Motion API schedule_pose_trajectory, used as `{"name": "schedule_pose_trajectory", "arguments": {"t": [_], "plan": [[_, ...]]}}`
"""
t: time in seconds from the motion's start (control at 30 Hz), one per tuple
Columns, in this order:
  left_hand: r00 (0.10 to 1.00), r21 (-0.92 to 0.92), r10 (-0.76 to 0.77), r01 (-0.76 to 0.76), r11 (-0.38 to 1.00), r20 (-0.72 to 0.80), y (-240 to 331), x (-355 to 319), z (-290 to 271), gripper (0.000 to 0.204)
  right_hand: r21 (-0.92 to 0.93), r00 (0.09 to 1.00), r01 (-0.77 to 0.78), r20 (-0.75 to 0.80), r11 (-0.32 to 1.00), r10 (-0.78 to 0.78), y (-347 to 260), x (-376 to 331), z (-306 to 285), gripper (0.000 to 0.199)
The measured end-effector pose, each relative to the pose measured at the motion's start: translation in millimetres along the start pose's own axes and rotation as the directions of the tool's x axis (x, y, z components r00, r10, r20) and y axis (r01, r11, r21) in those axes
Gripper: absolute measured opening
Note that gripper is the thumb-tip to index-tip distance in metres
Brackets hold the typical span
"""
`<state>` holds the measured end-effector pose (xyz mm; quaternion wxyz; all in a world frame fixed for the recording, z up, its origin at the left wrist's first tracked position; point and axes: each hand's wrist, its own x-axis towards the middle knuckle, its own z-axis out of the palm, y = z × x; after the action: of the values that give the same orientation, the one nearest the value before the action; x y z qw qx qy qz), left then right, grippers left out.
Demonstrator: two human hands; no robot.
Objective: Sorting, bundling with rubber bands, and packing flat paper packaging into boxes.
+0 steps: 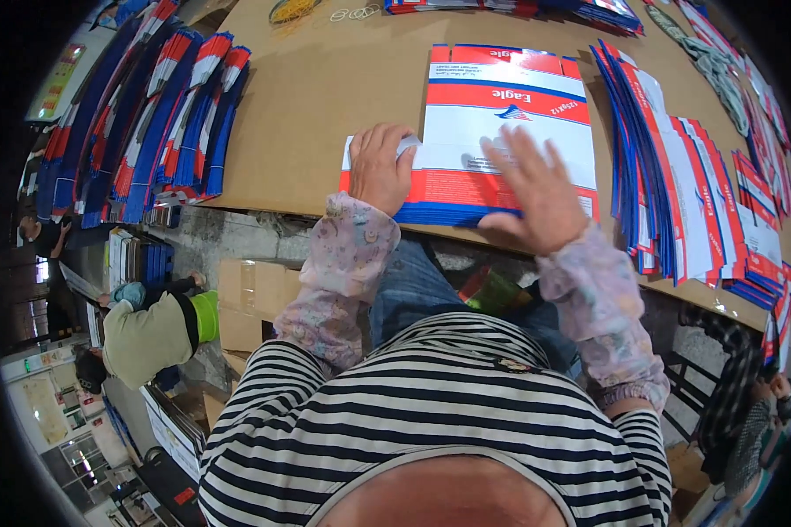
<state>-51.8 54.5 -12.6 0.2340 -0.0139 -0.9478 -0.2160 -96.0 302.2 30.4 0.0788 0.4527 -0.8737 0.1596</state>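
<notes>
Two bare hands worked on a stack of flat printed cartons [492,189], red, white and blue, which lay at the near edge of the cardboard-covered worktop [325,88], directly in front of the person; the left hand [380,167] rested on the stack's left end with its fingers [369,145] curled together and pressing down on a white flap [406,146] of the top carton; the right hand [536,189] lay flat on the stack's right half, its fingers [523,154] spread apart and extended, clamped on nothing; both forearms wore pale floral sleeve covers [347,255] over a black-and-white striped shirt [431,413]; to the right of the stack, a long row of the same flattened cartons [677,202] stood on edge, overlapping like shingles and running toward the near right; on the far left, another fanned row of cartons [158,114] leaned in blue and red bands; at the far edge, more flat cartons [518,7] lay in a line, and near them a bundle of yellow rubber bands [292,10] sat on the worktop; below the worktop's left side, brown cardboard boxes [250,303] stood on the floor, and another person in a beige top [145,338] bent over well apart from the stack.
</notes>
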Motion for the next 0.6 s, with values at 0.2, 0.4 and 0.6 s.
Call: {"name": "schedule_pose_trajectory", "arguments": {"t": [0.2, 0.4, 0.6], "plan": [[1.000, -0.063, -0.025, 0.024, 0.998, -0.014, -16.4, -0.2, -4.2, 0.019, -0.012, 0.993, -0.012, 0.115, 1.000, 0.014, -15.6, -1.7, 39.5, 0.075], [0.983, -0.190, -0.111, 0.138, 0.972, 0.146, -11.0, 21.0, 15.0, 0.010, -0.018, 0.976, 0.061, 0.212, 0.998, -0.056, 1.6, -22.9, 29.9, 0.067], [0.980, -0.296, -0.100, 0.148, 0.944, 0.171, 26.5, 36.8, -88.9, 0.011, -0.127, 0.950, 0.302, -0.041, 0.945, -0.310, -12.3, -12.3, -29.8, 0.045]]}}
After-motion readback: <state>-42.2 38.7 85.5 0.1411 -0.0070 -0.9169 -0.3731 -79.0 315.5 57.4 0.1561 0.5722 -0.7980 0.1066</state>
